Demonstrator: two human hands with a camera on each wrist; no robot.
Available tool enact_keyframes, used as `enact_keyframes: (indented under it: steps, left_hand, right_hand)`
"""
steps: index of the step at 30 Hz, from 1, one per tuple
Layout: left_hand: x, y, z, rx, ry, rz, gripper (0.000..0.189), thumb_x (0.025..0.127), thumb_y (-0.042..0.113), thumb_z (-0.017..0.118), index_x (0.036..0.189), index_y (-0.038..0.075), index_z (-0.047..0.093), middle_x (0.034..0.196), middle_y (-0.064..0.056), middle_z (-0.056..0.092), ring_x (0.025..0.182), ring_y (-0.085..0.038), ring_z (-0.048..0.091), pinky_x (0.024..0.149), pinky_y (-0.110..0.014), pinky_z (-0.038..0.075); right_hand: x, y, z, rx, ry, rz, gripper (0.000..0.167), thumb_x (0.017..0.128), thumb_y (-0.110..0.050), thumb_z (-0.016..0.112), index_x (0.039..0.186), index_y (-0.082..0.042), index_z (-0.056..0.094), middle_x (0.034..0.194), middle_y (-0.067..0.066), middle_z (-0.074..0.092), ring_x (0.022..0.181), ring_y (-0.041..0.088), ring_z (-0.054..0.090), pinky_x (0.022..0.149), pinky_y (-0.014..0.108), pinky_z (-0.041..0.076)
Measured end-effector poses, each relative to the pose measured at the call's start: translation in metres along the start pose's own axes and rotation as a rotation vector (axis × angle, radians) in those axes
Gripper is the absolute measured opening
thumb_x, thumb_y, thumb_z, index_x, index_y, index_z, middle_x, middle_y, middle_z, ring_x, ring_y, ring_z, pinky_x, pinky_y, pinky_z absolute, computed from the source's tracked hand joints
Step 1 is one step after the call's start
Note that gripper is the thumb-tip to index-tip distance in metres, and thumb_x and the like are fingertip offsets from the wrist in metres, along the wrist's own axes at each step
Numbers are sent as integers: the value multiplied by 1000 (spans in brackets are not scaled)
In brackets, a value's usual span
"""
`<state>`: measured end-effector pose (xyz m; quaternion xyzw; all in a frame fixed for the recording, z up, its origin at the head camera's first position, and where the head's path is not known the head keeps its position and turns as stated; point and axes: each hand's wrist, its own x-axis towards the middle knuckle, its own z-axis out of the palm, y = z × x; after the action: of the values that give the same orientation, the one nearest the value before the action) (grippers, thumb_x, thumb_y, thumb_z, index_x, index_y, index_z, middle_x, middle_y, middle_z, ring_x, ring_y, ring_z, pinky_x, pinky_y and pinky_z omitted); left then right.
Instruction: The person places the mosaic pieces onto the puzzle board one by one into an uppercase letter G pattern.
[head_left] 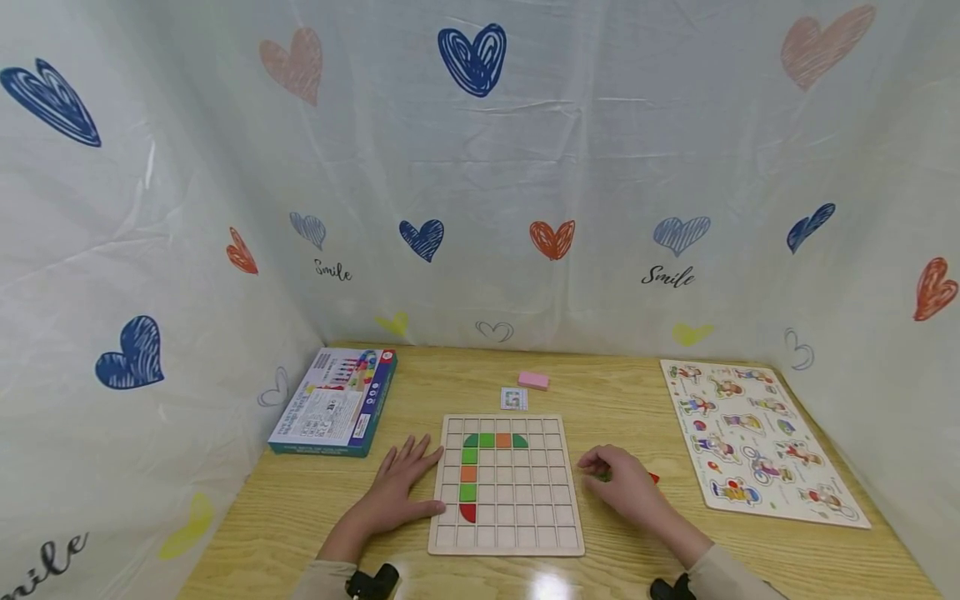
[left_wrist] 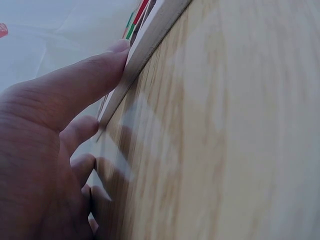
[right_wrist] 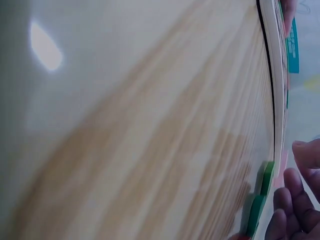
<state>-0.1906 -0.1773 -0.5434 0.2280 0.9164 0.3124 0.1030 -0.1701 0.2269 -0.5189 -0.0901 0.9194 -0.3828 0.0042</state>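
While the left hand [head_left: 401,486] rests against the board [head_left: 517,510] at its nine o'clock, spread and gripping nothing, the right hand [head_left: 618,482], loosely curled and released, is beside green pieces [right_wrist: 256,214] at three o'clock. Inset tiles [head_left: 468,473] run from eight o'clock through eleven to twelve.

On a wooden table [head_left: 607,379], flat red, green and orange tiles [head_left: 468,474] lay on a rectangular wooden grid board [head_left: 525,495] from eight o'clock to twelve. A white card [head_left: 514,399] lay beyond twelve, a pink block [head_left: 533,381] at its one o'clock; at ten, a blue-white box [head_left: 332,404]; at three, a white puzzle board [head_left: 780,502].
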Motion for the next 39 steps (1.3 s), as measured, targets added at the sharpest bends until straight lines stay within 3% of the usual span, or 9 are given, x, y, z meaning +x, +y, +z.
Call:
enact_keyframes:
  steps: [3,8,11,19,26,33,39]
  left_hand:
    - [0,0,0,2,3,1,88,88,57,71,159,16,38,169,-13,17,156,-39,2,122,-59,-4]
    - [0,0,0,-2,2,5,88,89,57,71,159,16,38,169,-13,17,155,-40,2,122,-59,-4]
    - [0,0,0,-2,2,5,88,89,57,71,159,16,38,169,-13,17,155,-40,2,122,-59,-4]
    - [0,0,-1,2,-2,-2,88,89,57,71,159,16,38,169,-13,17,156,-40,2,122,-59,-4]
    - [0,0,0,6,-1,0,88,88,57,71,159,16,38,169,-13,17,155,-40,2,122,-59,-4]
    - [-1,1,0,5,0,-2,88,88,57,71,159,16,38,169,-13,17,155,-40,2,122,-59,-4]
    - [-1,3,-2,1,-3,-3,88,88,56,72,159,15,39,169,-14,17,155,-41,3,122,-59,-4]
  right_hand:
    - [-1,4,-5,-80,20,26,19,86,-11,80,104,-14,73,97,-6,66,94,14,57,84,36,52]
    - [-3,10,-11,-198,11,31,30,83,-20,84,111,-14,73,95,-5,63,92,15,55,82,40,49]
    - [-3,13,-13,-214,-10,30,29,83,-20,85,109,-14,74,91,-6,62,88,14,54,79,38,49]
    - [-1,12,-14,-210,-50,25,22,85,-11,81,105,-12,75,89,-7,62,86,12,56,79,38,51]
    - [-1,12,-15,-174,-41,21,22,86,-8,80,103,-19,72,90,-8,64,89,12,57,82,39,51]
    - [1,12,-16,-160,-29,-3,16,93,-12,74,107,-19,73,83,-12,63,79,5,58,74,32,51]
    - [2,14,-16,-82,-46,-32,18,96,-14,71,114,-15,71,84,-11,64,76,1,59,67,25,50]
